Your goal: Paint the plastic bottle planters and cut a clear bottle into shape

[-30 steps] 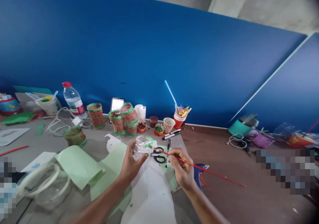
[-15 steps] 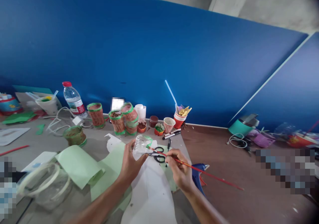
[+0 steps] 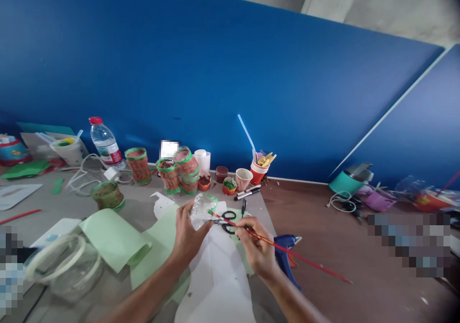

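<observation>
My left hand [image 3: 189, 232] is closed around a clear plastic bottle piece [image 3: 201, 207], which has a streak of green paint along its right rim. Between the fingers of my right hand [image 3: 258, 246] is a long red paintbrush [image 3: 300, 257]. Its green-wet tip is at the side of the plastic piece. Black-handled scissors [image 3: 228, 216] lie on the paper just behind the brush. White paper [image 3: 221, 275] and pale green paper [image 3: 158, 246] spread beneath my hands. A small cup of green paint [image 3: 229, 186] stands beyond them.
Several brown-painted containers with green rims [image 3: 138, 167] stand along the blue partition [image 3: 215, 74]. A water bottle [image 3: 107, 143] is at the left. A blue glue gun [image 3: 287, 256] lies right of my right hand. A red cup [image 3: 259, 172] holds wooden utensils.
The brush tip has shifted slightly left and down on the plastic piece. My right hand has moved a little left, and the brush's far end has dipped lower.
</observation>
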{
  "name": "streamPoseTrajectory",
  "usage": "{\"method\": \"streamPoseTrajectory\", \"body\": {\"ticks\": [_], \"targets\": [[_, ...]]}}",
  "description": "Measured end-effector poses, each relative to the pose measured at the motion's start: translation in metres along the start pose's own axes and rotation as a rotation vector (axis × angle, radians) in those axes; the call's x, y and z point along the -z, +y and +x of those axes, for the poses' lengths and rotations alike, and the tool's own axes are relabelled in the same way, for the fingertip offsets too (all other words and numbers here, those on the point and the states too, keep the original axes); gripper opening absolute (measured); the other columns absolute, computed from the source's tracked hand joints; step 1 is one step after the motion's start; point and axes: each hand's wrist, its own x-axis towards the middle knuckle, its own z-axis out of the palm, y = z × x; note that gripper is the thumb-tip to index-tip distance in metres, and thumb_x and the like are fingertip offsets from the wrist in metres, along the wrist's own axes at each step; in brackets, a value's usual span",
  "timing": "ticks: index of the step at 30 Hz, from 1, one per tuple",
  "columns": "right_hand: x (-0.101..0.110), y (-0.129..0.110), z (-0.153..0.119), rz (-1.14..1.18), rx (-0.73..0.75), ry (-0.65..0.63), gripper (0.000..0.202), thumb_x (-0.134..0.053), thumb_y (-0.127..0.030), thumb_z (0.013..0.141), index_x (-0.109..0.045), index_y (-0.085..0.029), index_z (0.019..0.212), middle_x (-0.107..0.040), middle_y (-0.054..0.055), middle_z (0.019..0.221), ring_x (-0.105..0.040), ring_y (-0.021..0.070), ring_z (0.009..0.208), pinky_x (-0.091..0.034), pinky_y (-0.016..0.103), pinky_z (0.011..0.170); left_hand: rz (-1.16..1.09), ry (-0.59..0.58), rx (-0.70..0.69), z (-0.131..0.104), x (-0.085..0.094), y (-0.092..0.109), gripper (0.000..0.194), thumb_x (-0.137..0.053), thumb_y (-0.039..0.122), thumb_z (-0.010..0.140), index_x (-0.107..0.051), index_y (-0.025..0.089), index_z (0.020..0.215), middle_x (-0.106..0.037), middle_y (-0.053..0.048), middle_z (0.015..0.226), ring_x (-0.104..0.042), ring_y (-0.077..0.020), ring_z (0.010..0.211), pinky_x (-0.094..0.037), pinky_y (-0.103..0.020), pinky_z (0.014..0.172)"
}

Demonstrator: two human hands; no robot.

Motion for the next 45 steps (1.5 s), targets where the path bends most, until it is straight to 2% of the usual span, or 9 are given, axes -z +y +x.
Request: {"method": "streamPoseTrajectory", "body": {"ticks": [9, 17, 22, 26, 34, 37, 42, 45], "targets": [[0.0, 0.005, 0.003, -0.101, -0.033, 0.093, 0.011, -0.051, -0.02, 0.087, -0.059, -0.019, 0.079, -0.058, 0.0, 0.062, -0.052, 0.0125, 0.052, -0.038, 0.023, 0.047, -0.007, 0.031, 0.019, 0.002, 0.001, -0.001, 0.056, -0.07, 0.037, 0.067, -0.047, 0.02, 0.115, -0.047, -0.008, 0.112, -0.049, -0.0314, 0.113, -0.038, -0.054, 0.101], [-0.005, 0.003, -0.006, -0.089, 0.066, -0.019, 0.009, -0.052, -0.017, 0.087, -0.06, -0.019, 0.088, -0.062, 0.002, 0.073, -0.059, 0.0139, 0.063, -0.046, 0.024, 0.057, -0.007, 0.046, 0.007, 0.001, 0.0, 0.001, 0.056, -0.072, 0.036, 0.063, -0.047, 0.02, 0.111, -0.048, -0.007, 0.107, -0.049, -0.0309, 0.11, -0.037, -0.054, 0.101], [-0.005, 0.006, -0.001, -0.181, 0.037, 0.031, 0.011, -0.051, -0.019, 0.088, -0.061, -0.019, 0.084, -0.062, 0.002, 0.068, -0.058, 0.0141, 0.059, -0.045, 0.024, 0.055, -0.018, 0.048, 0.037, 0.003, 0.001, 0.0, 0.056, -0.072, 0.038, 0.063, -0.047, 0.021, 0.111, -0.048, -0.006, 0.107, -0.049, -0.0313, 0.112, -0.037, -0.055, 0.101], [-0.003, 0.007, 0.0, -0.131, 0.003, 0.056, 0.01, -0.051, -0.02, 0.088, -0.06, -0.02, 0.085, -0.062, 0.001, 0.068, -0.058, 0.0139, 0.058, -0.044, 0.024, 0.053, -0.019, 0.044, 0.077, 0.004, 0.002, -0.002, 0.058, -0.071, 0.04, 0.064, -0.046, 0.021, 0.112, -0.048, -0.006, 0.108, -0.049, -0.0314, 0.113, -0.037, -0.055, 0.101], [-0.009, 0.001, -0.007, -0.092, 0.068, -0.029, 0.01, -0.051, -0.018, 0.088, -0.06, -0.02, 0.088, -0.063, 0.003, 0.073, -0.061, 0.0144, 0.061, -0.047, 0.025, 0.056, 0.039, 0.057, 0.004, 0.002, 0.0, -0.001, 0.054, -0.072, 0.035, 0.063, -0.046, 0.022, 0.109, -0.048, -0.005, 0.105, -0.05, -0.0308, 0.11, -0.038, -0.055, 0.099], [-0.01, 0.002, -0.005, -0.146, 0.06, -0.003, 0.01, -0.051, -0.017, 0.087, -0.061, -0.02, 0.087, -0.064, 0.002, 0.073, -0.061, 0.0148, 0.063, -0.047, 0.025, 0.059, 0.058, 0.062, -0.026, 0.002, 0.001, -0.001, 0.054, -0.073, 0.032, 0.063, -0.046, 0.022, 0.109, -0.048, -0.005, 0.106, -0.05, -0.0305, 0.11, -0.038, -0.054, 0.1], [-0.007, 0.003, -0.002, -0.181, 0.049, 0.076, 0.011, -0.051, -0.017, 0.087, -0.061, -0.02, 0.084, -0.062, 0.001, 0.068, -0.058, 0.0138, 0.059, -0.045, 0.024, 0.055, 0.086, 0.077, 0.006, 0.005, 0.001, -0.004, 0.054, -0.072, 0.033, 0.063, -0.046, 0.022, 0.109, -0.048, -0.005, 0.105, -0.05, -0.0308, 0.109, -0.04, -0.054, 0.097], [-0.008, 0.0, -0.004, -0.144, 0.089, 0.055, 0.01, -0.051, -0.015, 0.086, -0.06, -0.02, 0.087, -0.062, 0.002, 0.072, -0.059, 0.0142, 0.061, -0.045, 0.024, 0.056, 0.12, 0.095, -0.023, 0.005, 0.0, -0.006, 0.054, -0.072, 0.032, 0.063, -0.046, 0.023, 0.109, -0.049, -0.005, 0.105, -0.051, -0.0309, 0.108, -0.04, -0.054, 0.097]]}}
